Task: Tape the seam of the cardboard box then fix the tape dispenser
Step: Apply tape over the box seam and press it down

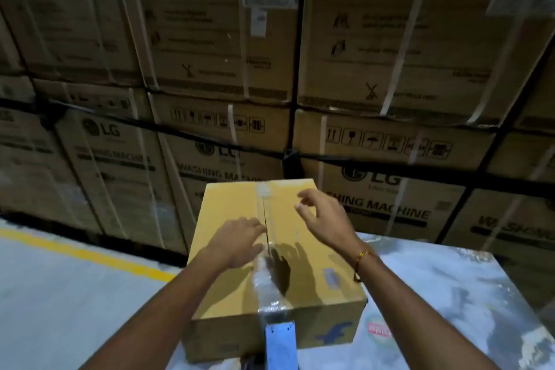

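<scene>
A yellow-brown cardboard box (234, 294) stands on a plastic-wrapped surface in front of me. Its top seam (265, 216) runs away from me, and clear tape (265, 282) lies wrinkled over the near half and down the front face. My left hand (240, 242) presses flat on the box top just left of the seam, fingertips at the tape. My right hand (322, 213) hovers above the right flap, fingers spread and curled, holding nothing. A blue tape dispenser (280, 345) hangs against the box's front face at the bottom, below the tape's end.
Tall stacks of strapped washing machine cartons (210, 129) fill the wall behind the box. The grey floor (60, 294) with a yellow line (90, 255) lies to the left. The plastic-wrapped surface (450, 309) extends to the right.
</scene>
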The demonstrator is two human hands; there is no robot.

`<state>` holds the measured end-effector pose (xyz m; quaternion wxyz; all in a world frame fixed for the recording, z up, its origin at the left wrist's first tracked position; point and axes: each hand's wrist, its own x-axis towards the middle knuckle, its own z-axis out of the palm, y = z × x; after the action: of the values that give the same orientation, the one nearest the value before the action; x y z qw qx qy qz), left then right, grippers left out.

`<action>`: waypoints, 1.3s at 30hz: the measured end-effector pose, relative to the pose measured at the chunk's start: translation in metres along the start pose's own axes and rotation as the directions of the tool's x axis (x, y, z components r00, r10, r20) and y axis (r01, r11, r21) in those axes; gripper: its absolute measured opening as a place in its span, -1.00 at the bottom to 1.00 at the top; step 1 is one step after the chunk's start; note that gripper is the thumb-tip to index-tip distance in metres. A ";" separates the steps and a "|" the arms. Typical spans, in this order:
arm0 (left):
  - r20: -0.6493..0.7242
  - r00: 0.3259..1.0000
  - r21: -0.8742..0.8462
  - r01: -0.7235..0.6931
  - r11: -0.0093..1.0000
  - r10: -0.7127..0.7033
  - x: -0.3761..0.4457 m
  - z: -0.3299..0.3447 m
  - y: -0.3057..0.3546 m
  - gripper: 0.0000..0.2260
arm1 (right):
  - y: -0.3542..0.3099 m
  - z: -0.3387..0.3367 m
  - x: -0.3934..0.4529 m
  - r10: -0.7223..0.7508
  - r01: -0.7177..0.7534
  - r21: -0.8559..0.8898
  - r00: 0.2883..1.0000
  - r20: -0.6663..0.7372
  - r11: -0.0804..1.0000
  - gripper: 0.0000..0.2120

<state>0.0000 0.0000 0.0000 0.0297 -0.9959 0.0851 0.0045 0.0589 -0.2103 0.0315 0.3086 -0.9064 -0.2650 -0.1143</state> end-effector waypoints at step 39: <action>-0.065 0.977 -0.156 0.190 0.969 -0.202 -0.133 0.112 0.102 -0.39 | 0.053 0.095 -0.193 -0.162 0.160 0.093 0.987 0.015 0.983 -0.73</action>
<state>-0.1487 -0.0709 -0.1158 -0.0478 -0.9983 -0.0131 -0.0322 -0.0687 -0.2664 -0.1410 0.3366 -0.8681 -0.3457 -0.1162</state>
